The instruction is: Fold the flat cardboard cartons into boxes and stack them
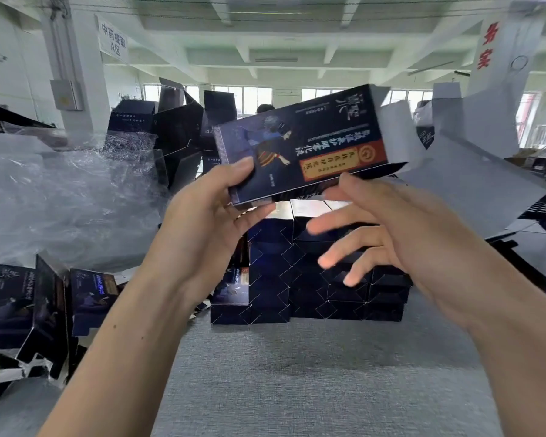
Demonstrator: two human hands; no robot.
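Observation:
A dark blue printed carton [300, 143], folded into a box shape, is tilted up to the right in mid air, with white flaps open at its far right end. My left hand [208, 209] grips its lower left corner, thumb on the printed face and fingers underneath. My right hand [382, 228] is just below the carton's lower edge with fingers spread and blurred; only the thumb tip is at the carton's edge. Below and behind the hands stands a stack of folded dark boxes [309, 279] on the grey table [297, 380].
Loose folded and flat cartons [44, 304] lie at the left table edge. Crumpled clear plastic wrap [60, 190] fills the left. More dark cartons [177, 127] pile up behind. Large white flat sheets [473, 171] lean at the right.

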